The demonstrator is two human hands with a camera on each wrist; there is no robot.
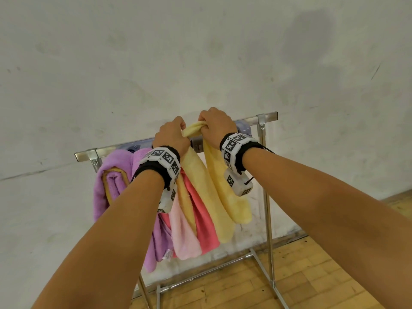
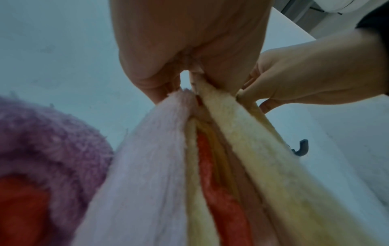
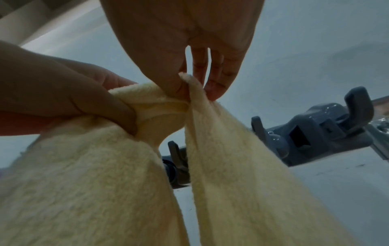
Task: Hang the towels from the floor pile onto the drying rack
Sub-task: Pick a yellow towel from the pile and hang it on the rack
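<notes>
A pale yellow towel point(image 1: 219, 190) drapes in two long tails at the top bar of the metal drying rack point(image 1: 267, 117). My left hand point(image 1: 172, 134) grips its bunched top edge on the left; my right hand point(image 1: 215, 123) pinches the same edge on the right. In the right wrist view my thumb and fingers point(image 3: 214, 83) pinch the yellow towel point(image 3: 242, 166), and the other hand point(image 3: 88, 99) holds the fold beside it. In the left wrist view my left hand point(image 2: 189, 78) holds the yellow towel point(image 2: 242, 133) above pink and red ones.
A purple towel point(image 1: 113, 175), a light pink towel point(image 1: 185, 237) and a coral red towel point(image 1: 205, 219) hang on the rack's left part. Grey hooks point(image 3: 355, 106) sit along the bar. A white wall stands close behind; wooden floor point(image 1: 312, 275) lies below.
</notes>
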